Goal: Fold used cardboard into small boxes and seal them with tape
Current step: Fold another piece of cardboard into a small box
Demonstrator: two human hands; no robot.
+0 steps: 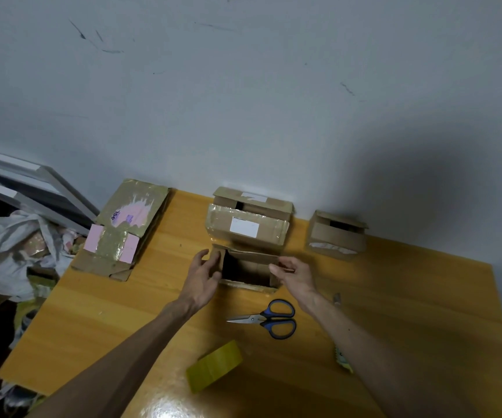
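A small brown cardboard box (251, 286) stands in the middle of the wooden table (409, 297), its open top showing a dark inside. My left hand (203, 277) lies against its left side flap with fingers nearly straight. My right hand (293, 274) pinches the right flap at the box's edge. A roll of yellowish tape (213, 366) lies near the front of the table. Blue-handled scissors (269, 319) lie just in front of the box.
Behind the open box stands a taped box with a white label (246, 229). A smaller box (335, 236) sits at the back right. Flattened cardboard with pink patches (123, 233) lies at the back left. A white bag of scraps (17, 251) sits left of the table.
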